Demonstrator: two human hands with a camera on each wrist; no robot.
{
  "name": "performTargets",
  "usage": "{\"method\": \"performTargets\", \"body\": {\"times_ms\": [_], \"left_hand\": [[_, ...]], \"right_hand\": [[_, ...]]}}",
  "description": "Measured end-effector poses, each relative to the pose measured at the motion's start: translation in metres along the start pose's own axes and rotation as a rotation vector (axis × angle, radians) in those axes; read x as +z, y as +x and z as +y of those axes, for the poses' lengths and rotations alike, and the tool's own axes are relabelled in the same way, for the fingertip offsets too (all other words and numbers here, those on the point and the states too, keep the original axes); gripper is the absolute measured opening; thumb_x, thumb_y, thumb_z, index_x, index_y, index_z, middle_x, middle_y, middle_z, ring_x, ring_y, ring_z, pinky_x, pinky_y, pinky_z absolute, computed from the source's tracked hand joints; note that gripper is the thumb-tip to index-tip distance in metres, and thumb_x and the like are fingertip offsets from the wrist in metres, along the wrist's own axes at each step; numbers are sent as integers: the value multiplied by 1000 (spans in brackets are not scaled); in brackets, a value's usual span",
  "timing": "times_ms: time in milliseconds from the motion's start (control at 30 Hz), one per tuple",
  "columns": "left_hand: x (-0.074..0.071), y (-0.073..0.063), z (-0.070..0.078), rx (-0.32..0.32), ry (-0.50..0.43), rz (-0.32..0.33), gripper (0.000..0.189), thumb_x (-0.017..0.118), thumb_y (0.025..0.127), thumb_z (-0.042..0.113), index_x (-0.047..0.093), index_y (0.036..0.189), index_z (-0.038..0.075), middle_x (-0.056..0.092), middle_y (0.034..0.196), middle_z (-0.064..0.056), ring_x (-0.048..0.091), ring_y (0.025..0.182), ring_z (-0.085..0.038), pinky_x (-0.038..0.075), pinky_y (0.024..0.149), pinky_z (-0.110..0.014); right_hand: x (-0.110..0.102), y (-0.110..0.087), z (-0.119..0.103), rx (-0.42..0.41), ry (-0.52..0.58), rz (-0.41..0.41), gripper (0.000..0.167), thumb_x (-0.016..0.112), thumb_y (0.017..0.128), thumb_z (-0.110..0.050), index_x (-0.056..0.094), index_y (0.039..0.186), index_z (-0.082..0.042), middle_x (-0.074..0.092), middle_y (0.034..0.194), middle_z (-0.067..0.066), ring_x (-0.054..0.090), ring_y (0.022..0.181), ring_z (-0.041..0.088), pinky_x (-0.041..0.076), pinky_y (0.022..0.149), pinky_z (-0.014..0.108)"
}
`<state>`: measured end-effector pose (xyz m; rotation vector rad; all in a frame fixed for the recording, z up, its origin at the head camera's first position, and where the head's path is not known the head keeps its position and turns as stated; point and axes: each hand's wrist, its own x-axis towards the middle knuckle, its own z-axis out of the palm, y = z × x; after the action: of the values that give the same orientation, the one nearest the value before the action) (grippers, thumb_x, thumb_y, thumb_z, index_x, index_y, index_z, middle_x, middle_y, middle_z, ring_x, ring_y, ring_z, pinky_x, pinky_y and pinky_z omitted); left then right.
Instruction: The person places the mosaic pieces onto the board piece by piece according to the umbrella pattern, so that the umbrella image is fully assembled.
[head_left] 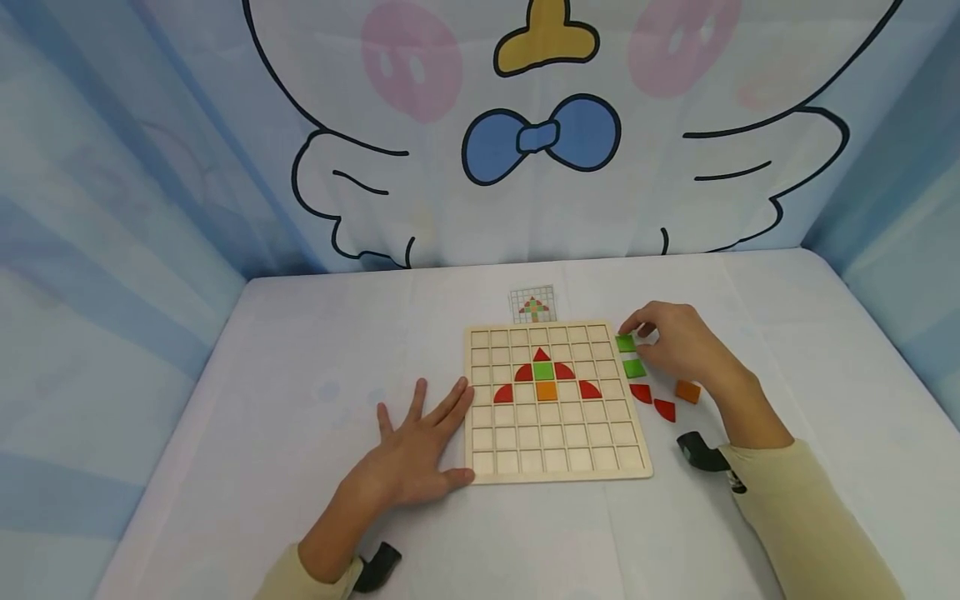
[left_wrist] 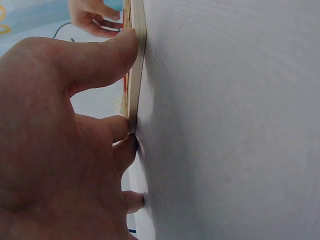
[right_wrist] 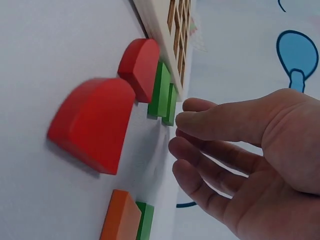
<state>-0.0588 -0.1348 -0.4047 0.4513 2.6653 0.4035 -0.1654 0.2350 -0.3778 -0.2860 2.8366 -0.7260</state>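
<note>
A square wooden grid board [head_left: 558, 468] lies on the table with red, green and orange pieces set in some cells. My left hand [head_left: 412, 458] is spread flat beside it, thumb and fingertips against the board's left edge. In the left wrist view, the thumb [left_wrist: 100, 60] lies at the board's edge. My right hand [head_left: 678, 342] is over the board's upper right, fingers loosely bent, fingertips right at the far green square [head_left: 626, 342]. In the right wrist view, the right hand [right_wrist: 250, 160] shows a gap between its fingertips and no piece between them.
Right of the board lie another green square [head_left: 633, 368], red quarter-round pieces [head_left: 664, 409] and an orange square [head_left: 687, 392]. A small pattern card [head_left: 534, 305] sits behind the board. A printed cloth [head_left: 540, 208] hangs along the table's back edge.
</note>
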Motion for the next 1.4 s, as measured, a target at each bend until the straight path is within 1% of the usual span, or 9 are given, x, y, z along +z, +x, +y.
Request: {"method": "performTargets", "body": {"times_ms": [267, 433, 600, 733, 867, 1067, 1267, 1400], "left_hand": [[0, -1, 2, 4, 6, -1, 99, 73, 90, 52, 17, 168, 30, 7, 176, 13, -2, 162, -44, 3, 110, -88], [0, -2, 3, 1, 17, -1, 99, 74, 90, 52, 17, 168, 30, 7, 176, 14, -1, 162, -43, 4, 110, -88], [0, -2, 3, -2, 16, -4, 99, 74, 90, 51, 17, 168, 30, 7, 176, 14, -1, 162, -44, 4, 110, -88], [0, -2, 3, -4, 15, -4, 99, 74, 90, 51, 17, 168, 30, 7, 176, 14, -1, 162, -44, 4, 110, -88], [-1, -1, 3, -5, 14, -7, 100, 74, 90, 52, 17, 168, 30, 7, 176, 13, -2, 162, -44, 3, 110, -88], [-1, 0, 2, -9, 16, -12, 100, 73, 90, 53, 15, 168, 30, 6, 176, 13, -4, 162, -44, 2, 110, -88], [-1, -1, 2, -12, 19, -9, 99, 74, 90, 52, 17, 168, 30, 7, 176, 13, -2, 162, -44, 3, 110, -88], [-1, -1, 2, -7, 2, -2, 99, 73, 91, 51, 17, 168, 30, 6, 176, 14, -3, 162, -43, 1, 110, -88]], "right_hand": [[4, 1, 6, -14, 3, 9, 29, 67, 92, 2, 74, 120, 0, 69, 115, 19, 59, 109, 36, 50, 96, 55], [7, 3, 5, -21, -10, 28, 29, 67, 90, 4, 74, 118, 1, 69, 113, 20, 58, 107, 36, 50, 98, 56], [5, 3, 3, -6, -17, 21, 29, 66, 90, 5, 73, 118, 3, 70, 114, 21, 60, 107, 37, 51, 98, 56], [2, 1, 3, 27, -8, 12, 30, 61, 92, 4, 73, 119, 2, 71, 115, 22, 62, 106, 37, 54, 95, 54], [-1, 0, 2, 40, -1, 14, 28, 60, 94, 3, 74, 118, 1, 71, 112, 21, 63, 103, 37, 55, 89, 51], [-3, -1, -2, 23, 4, 8, 26, 65, 94, 1, 75, 118, 1, 72, 110, 20, 64, 102, 35, 55, 87, 50], [-3, -1, -10, -1, 2, 4, 27, 68, 92, 1, 75, 118, 1, 73, 109, 18, 64, 100, 34, 56, 87, 49], [-1, -3, -17, -25, 20, 9, 26, 73, 90, 2, 76, 116, 1, 73, 107, 16, 65, 96, 30, 57, 84, 44]]}}
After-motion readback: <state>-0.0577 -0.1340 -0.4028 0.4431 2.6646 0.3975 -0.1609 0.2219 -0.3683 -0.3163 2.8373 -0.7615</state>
